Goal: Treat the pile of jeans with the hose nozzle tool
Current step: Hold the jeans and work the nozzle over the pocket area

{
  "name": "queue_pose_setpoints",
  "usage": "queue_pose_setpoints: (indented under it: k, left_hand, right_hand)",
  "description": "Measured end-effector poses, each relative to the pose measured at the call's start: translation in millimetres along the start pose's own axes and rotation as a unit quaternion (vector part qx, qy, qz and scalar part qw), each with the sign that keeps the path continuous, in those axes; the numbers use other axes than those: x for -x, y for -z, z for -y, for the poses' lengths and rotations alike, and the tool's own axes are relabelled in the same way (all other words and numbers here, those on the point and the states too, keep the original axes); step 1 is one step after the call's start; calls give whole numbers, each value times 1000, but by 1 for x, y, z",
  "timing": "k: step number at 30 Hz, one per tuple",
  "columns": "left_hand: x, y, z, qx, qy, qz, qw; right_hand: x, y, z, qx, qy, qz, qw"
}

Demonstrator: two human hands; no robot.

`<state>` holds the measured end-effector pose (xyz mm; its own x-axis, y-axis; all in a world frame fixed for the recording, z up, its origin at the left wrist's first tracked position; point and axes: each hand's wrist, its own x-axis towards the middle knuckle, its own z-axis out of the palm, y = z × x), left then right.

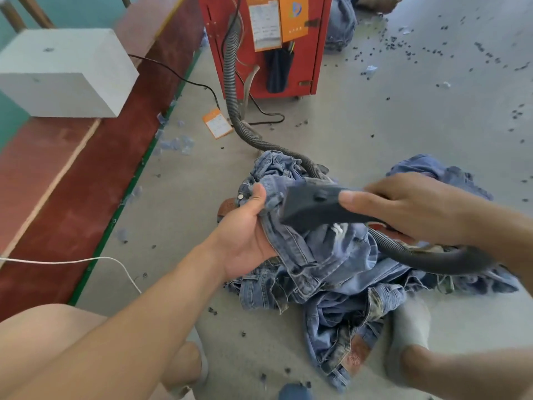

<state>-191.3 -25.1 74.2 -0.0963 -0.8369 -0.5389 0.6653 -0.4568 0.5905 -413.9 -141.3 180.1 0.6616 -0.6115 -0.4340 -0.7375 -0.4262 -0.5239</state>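
Left hand (248, 226) grips a lifted fold of jeans (317, 255) from the floor pile; right hand (403, 209) holds the nozzle (311, 207) against it. Best keep the fold taut, nozzle mouth flat to cloth, hose (233, 90) slack

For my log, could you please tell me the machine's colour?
Red, best seen in the head view: machine.

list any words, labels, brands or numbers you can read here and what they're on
No text here can be read.
Orange card on the red machine: blue logo, print too blurred.
White sheet beside the card: lines too small.
Orange-edged tag on the floor: print blurred.
Brown patch on the jeans: no legible brand.
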Motion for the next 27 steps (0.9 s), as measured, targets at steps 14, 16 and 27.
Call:
queue_pose_setpoints:
  k: [14,16,27]
  left_hand:
    - [5,-2,-4,-33,-51,-108,992]
    - [3,-4,-3,-29,-53,-105,993]
    - [3,-4,9,-17,-41,35,998]
  right_hand:
    - [8,28,-26,-107,-68,-28,992]
    - [5,26,-26,-103,-65,-25,992]
    - [-15,1,-12,-57,-32,-40,997]
